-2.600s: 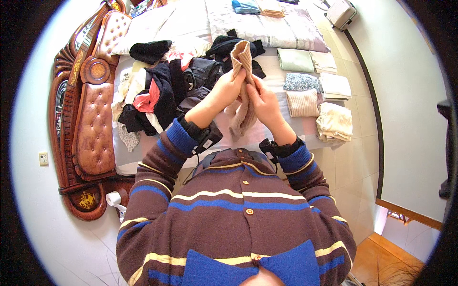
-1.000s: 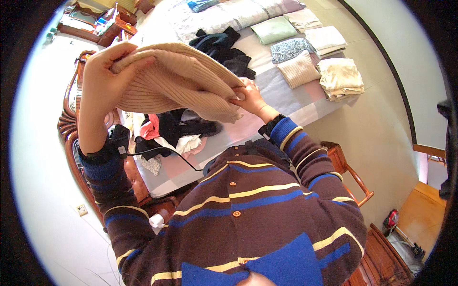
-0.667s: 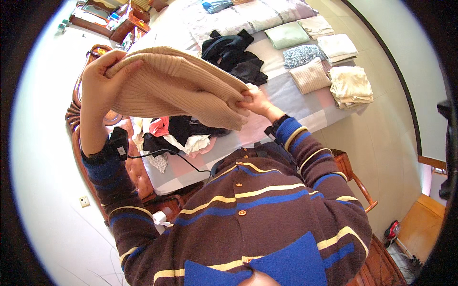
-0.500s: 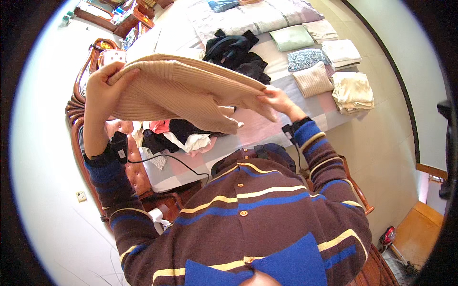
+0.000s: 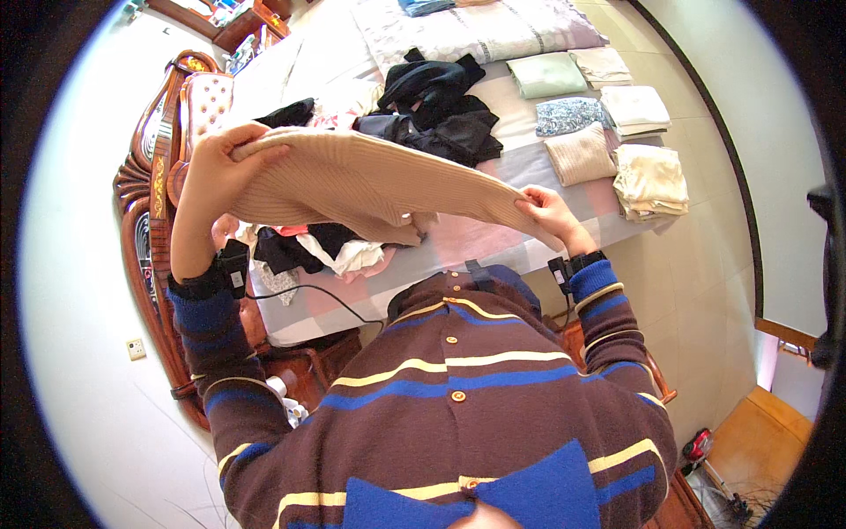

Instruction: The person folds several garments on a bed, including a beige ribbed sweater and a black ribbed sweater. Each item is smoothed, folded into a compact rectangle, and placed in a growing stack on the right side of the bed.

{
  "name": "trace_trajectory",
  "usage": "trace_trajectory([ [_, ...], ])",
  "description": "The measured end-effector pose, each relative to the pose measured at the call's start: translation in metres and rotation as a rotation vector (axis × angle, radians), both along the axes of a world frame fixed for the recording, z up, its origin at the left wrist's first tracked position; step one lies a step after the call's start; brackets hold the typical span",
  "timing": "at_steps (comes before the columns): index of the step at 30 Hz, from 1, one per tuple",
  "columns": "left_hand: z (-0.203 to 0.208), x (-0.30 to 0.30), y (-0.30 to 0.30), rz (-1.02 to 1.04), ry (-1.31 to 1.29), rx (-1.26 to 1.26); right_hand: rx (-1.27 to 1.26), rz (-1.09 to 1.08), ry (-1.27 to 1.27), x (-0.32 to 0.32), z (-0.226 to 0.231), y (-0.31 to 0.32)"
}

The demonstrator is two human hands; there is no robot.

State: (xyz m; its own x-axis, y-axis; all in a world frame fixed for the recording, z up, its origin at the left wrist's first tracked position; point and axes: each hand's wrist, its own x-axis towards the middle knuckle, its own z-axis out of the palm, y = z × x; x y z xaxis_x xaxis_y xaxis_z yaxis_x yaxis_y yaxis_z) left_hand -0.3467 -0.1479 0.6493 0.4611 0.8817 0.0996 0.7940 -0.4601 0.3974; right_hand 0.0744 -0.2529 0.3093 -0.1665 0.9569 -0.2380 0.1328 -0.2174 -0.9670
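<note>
A tan ribbed knit garment (image 5: 352, 181) hangs in the air above the bed, stretched between my two hands. My left hand (image 5: 220, 172) pinches its left end, thumb on the near side. At the other end, my right hand (image 5: 551, 216) grips the edge between thumb and fingers. The cloth is pulled nearly taut along its upper edge, and its lower part droops in the middle. Beneath it lies a loose heap of black, white and pink clothes (image 5: 348, 256), partly hidden by the garment. Whether the knit is a sweater or another piece, I cannot tell.
Black clothes (image 5: 432, 97) lie crumpled mid-bed. Folded stacks line the right side: a green piece (image 5: 546, 75), a blue patterned one (image 5: 568, 115), a beige ribbed knit (image 5: 580, 154), cream cloth (image 5: 650, 181) and white cloth (image 5: 636, 108). A carved wooden headboard (image 5: 145, 212) stands left.
My right hand has moved right and lower with its end of the garment. My left hand has shifted slightly right. The garment is now stretched wider and flatter.
</note>
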Motion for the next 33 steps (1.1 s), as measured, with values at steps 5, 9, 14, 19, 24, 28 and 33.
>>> trace_trajectory([
  [5, 0.006, 0.012, 0.004, -0.22, 0.09, 0.075, -0.048, 0.0, 0.109, -0.034, -0.044, 0.001],
  [9, 0.016, 0.012, 0.006, -0.188, 0.115, 0.12, -0.082, 0.098, 0.067, -0.061, -0.069, 0.009],
  [14, 0.037, 0.009, -0.001, -0.097, 0.086, 0.169, 0.069, 0.124, 0.033, -0.095, -0.082, 0.019],
  [19, 0.065, 0.007, -0.018, -0.121, 0.066, 0.276, 0.629, 0.016, -0.307, -0.106, -0.073, 0.034],
  [24, 0.086, -0.002, -0.036, -0.111, 0.026, 0.262, 0.363, 0.028, 0.077, -0.111, -0.064, 0.041],
  [28, 0.081, -0.012, -0.03, -0.13, -0.061, 0.317, 0.155, 0.03, 0.285, -0.116, -0.071, 0.045],
  [33, 0.047, -0.017, -0.008, -0.078, 0.02, 0.169, 0.298, -0.184, -0.192, -0.048, -0.074, 0.029],
])
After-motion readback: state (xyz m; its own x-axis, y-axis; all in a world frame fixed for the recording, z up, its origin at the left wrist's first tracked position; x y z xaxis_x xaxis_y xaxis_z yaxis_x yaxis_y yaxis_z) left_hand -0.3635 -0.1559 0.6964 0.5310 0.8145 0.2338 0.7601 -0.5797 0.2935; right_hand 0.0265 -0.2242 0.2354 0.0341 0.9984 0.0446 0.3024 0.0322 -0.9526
